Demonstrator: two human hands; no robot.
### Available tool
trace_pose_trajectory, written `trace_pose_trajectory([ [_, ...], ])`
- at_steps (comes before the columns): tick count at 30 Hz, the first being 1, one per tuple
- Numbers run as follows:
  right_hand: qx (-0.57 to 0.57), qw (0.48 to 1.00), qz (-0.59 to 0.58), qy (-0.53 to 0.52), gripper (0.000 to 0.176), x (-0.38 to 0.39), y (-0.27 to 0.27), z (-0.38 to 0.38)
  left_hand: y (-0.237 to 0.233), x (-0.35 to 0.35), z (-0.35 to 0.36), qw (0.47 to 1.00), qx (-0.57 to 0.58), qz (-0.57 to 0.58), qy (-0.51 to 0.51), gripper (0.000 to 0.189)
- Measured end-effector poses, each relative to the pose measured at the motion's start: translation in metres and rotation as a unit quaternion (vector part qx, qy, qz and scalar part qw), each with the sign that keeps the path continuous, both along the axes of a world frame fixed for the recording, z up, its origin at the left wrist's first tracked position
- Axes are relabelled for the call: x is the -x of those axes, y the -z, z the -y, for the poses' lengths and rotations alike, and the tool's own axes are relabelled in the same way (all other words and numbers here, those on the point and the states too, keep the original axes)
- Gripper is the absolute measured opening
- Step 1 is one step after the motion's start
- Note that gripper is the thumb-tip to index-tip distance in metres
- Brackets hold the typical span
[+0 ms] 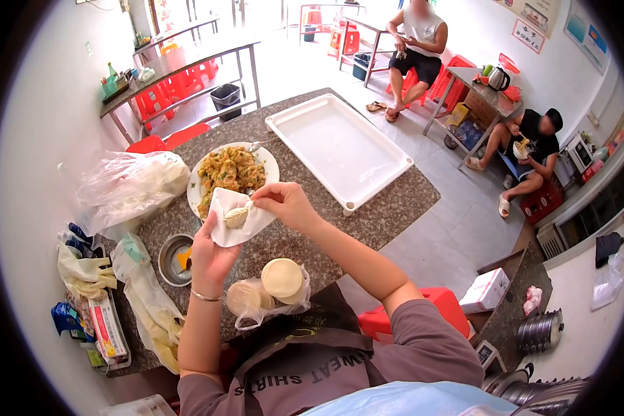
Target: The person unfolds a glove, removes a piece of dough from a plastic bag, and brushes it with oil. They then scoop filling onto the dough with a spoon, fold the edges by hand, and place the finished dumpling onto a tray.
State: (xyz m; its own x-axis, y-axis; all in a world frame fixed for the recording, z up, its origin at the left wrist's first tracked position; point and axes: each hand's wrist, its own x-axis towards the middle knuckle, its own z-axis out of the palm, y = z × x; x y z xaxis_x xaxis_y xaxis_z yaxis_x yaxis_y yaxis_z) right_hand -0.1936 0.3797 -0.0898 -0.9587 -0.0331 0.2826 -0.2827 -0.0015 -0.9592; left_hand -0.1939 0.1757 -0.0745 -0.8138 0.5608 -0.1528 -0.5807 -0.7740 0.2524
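Your left hand (211, 255) cups a thin white square dough wrapper (230, 232) from below, its fingers mostly hidden under it. Your right hand (284, 203) has its fingers pinched together at the pale filling lump (237, 216) on the wrapper. Can't tell whether they grip a tool. All of this sits above the speckled stone desk (388, 208), near the round white plate of yellow-green filling (230, 170).

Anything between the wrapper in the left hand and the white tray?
Only the person's own right hand, at the filling on the wrapper in the left hand. Past it, bare counter runs to the tray. The plate sits off to the side.
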Motion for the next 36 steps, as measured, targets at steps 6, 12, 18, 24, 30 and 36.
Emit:
trace_pose_trajectory([
  [6, 0.000, 0.999, -0.006, 0.032, 0.014, 0.000, -0.001, -0.001, 0.006, 0.000, 0.001, 0.999, 0.012, -0.025, 0.019, 0.047],
  [12, 0.046, 0.999, 0.000, -0.014, 0.012, -0.002, -0.003, -0.003, 0.001, -0.004, 0.002, 0.999, -0.017, -0.011, 0.028, 0.046],
  [18, -0.009, 1.000, 0.028, -0.001, 0.010, -0.002, 0.002, -0.008, 0.002, -0.005, 0.002, 1.000, 0.003, -0.003, 0.020, 0.046],
  [24, -0.124, 0.983, -0.080, 0.113, 0.020, 0.000, -0.004, -0.021, 0.004, -0.003, 0.001, 1.000, -0.009, -0.010, 0.002, 0.046],
  [30, -0.240, 0.954, -0.171, 0.057, 0.025, -0.023, -0.054, -0.010, -0.003, -0.010, -0.001, 0.999, -0.012, -0.041, -0.008, 0.048],
  [36, -0.374, 0.904, -0.204, -0.023, 0.036, -0.017, -0.055, 0.000, -0.004, -0.012, -0.001, 0.998, -0.003, -0.061, 0.022, 0.048],
])
